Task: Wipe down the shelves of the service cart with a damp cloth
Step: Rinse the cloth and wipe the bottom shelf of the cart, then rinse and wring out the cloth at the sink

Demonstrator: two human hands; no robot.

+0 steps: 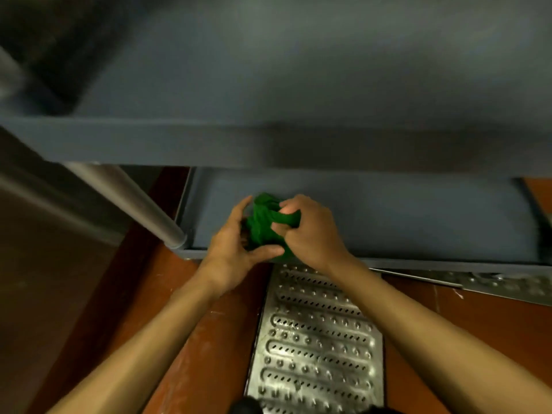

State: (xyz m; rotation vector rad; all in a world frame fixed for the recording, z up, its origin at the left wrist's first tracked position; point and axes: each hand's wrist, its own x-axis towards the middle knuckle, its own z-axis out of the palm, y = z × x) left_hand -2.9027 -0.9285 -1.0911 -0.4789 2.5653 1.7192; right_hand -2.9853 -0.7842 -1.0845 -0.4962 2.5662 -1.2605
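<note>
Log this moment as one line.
stage: cloth bunched, not wiping | left hand: grips green cloth | right hand: grips green cloth | position: over lower shelf front edge

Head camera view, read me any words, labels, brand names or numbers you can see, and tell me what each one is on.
No text can be read in this view.
Upper shelf and lower shelf of the cart: plain grey, partly blurred, no marks showing.
Green cloth: bunched up, no label showing.
Metal floor grate: only slots and studs, no lettering.
</note>
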